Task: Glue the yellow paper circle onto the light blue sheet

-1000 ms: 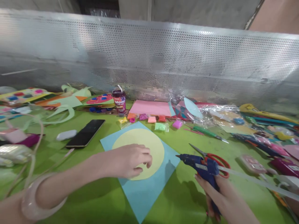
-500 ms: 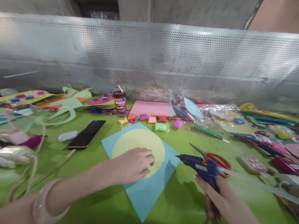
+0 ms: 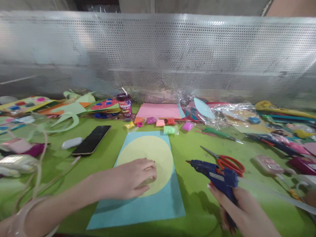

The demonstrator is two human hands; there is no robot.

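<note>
Perforated metal panel (image 3: pixel 197 49) behind green tabletop (image 3: pixel 187 144); concrete wall (image 3: pixel 209 7) above.

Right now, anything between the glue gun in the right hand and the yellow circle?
Nothing visible between the glue gun's tip and the near edge of the yellow circle. The left hand covers part of the circle's far side, though. The scissors sit beyond the gun, off that line.

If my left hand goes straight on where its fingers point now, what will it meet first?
Beyond the yellow circle and blue sheet below it, the left hand would probably meet the glue gun first, near its nozzle. Heights are unclear, so it might pass above.
</note>
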